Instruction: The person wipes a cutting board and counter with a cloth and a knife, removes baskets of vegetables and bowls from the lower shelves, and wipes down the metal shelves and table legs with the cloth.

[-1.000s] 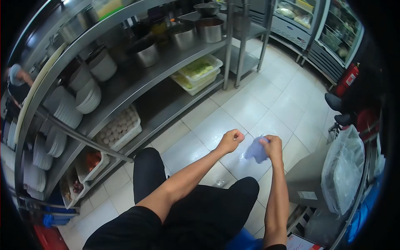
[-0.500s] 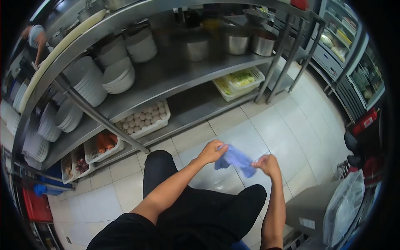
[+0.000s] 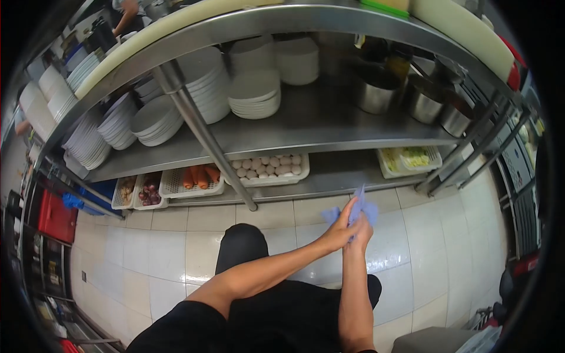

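Note:
A thin lavender-blue cloth [image 3: 368, 210] is bunched between my two hands, in front of my knees and above the tiled floor. My left hand [image 3: 338, 232] presses against it from the left, fingers pointing up and away from me. On the other side, my right hand [image 3: 361, 233] is closed around the cloth. Both hands touch each other. Loose ends of the cloth stick out above and to the left of the fingers. Several fingertips are hidden by the cloth and the overlapping hands.
A steel shelf unit [image 3: 329, 130] stands ahead, with stacked white plates [image 3: 254, 97] and metal pots [image 3: 376, 97]. Below are baskets of eggs [image 3: 268, 167], carrots [image 3: 197, 176], onions [image 3: 151, 191] and chopped greens [image 3: 415, 157]. A grey bin [image 3: 421, 341] is at lower right. Another person [image 3: 125, 15] stands beyond the shelf.
The cloth was stretched between my separated hands; now they have come together and it is bunched up. My view has turned left, so the shelf sits more squarely ahead.

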The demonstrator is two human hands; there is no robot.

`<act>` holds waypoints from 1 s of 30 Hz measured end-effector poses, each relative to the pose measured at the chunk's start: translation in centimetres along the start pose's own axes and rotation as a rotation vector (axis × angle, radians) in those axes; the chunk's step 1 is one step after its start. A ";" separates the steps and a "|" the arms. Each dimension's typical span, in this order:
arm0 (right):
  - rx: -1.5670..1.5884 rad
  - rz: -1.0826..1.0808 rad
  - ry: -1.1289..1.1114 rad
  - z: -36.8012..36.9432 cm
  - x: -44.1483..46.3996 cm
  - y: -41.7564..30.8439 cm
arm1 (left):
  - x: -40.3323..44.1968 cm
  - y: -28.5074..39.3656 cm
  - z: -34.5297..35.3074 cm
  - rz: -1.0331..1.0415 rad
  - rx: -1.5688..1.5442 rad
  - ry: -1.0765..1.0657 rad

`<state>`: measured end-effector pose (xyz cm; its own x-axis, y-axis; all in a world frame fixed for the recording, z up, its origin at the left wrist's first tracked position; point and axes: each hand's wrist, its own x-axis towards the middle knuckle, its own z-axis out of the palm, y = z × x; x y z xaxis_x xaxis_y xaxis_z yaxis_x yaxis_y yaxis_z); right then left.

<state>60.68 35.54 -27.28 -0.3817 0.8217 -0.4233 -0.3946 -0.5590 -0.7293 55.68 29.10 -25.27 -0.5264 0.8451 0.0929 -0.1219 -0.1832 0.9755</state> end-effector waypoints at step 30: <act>-1.505 -1.469 -0.800 23.3 3.2 3.4 | 17.6 15.9 -26.0 -0.145 0.515 0.819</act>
<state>38.65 33.71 -18.60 -0.8160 0.0395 0.5768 -0.0562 0.9875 -0.1471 22.59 28.03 -13.29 -0.9805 0.1959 -0.0123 0.0483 0.3014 0.9523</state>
